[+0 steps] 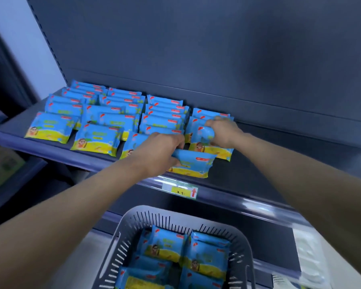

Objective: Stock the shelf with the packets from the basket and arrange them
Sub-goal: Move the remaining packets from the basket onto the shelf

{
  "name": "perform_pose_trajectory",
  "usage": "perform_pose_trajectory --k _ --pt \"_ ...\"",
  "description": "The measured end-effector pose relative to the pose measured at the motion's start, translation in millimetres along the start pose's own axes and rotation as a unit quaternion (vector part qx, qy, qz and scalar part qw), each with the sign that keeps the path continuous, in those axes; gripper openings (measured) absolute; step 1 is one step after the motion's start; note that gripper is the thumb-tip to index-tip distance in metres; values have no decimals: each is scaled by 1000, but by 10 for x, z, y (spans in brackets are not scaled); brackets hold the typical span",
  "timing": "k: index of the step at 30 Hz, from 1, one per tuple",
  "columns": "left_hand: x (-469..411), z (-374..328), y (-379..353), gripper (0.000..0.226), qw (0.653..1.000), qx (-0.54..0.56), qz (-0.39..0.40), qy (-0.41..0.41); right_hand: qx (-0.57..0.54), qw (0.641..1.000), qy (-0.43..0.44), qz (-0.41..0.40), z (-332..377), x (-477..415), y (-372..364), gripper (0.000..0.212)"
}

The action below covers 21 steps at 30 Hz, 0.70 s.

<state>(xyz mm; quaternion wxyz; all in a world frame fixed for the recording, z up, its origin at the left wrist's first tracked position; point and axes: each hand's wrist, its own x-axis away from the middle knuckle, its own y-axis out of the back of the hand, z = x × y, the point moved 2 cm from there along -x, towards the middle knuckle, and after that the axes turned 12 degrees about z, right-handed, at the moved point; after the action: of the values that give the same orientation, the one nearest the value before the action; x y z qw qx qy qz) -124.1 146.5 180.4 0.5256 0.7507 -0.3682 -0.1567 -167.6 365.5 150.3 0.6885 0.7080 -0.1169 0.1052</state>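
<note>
My left grip (162,152) is clamped on a packet (194,165) at the shelf (233,176) edge and my right grip (222,130) squeezes the row packet (202,135) just past it, so I should slide mine in flat and snug.

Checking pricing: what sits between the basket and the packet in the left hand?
Head view: the shelf's front rail, carrying a price tag, runs between basket and packet.

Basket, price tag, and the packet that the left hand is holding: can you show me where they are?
basket (165,221), head view, on its slotted back wall.
price tag (180,189), head view, on the middle of the label.
packet (196,165), head view, on its blue front, beside the fingers.
</note>
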Motion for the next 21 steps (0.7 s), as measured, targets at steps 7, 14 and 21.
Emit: perform_pose_trajectory --k 7,14,21 --pt "-451 -103 -19 22 1000 -16 15 6 -21 999 -1 -41 -189 -150 60 73" --pt "-945 -105 -166 36 999 22 40 27 -228 967 10 -112 -530 92 49 40" --pt "-1171 -63 -278 57 991 -124 12 40 -166 972 9 -165 -424 432 108 41"
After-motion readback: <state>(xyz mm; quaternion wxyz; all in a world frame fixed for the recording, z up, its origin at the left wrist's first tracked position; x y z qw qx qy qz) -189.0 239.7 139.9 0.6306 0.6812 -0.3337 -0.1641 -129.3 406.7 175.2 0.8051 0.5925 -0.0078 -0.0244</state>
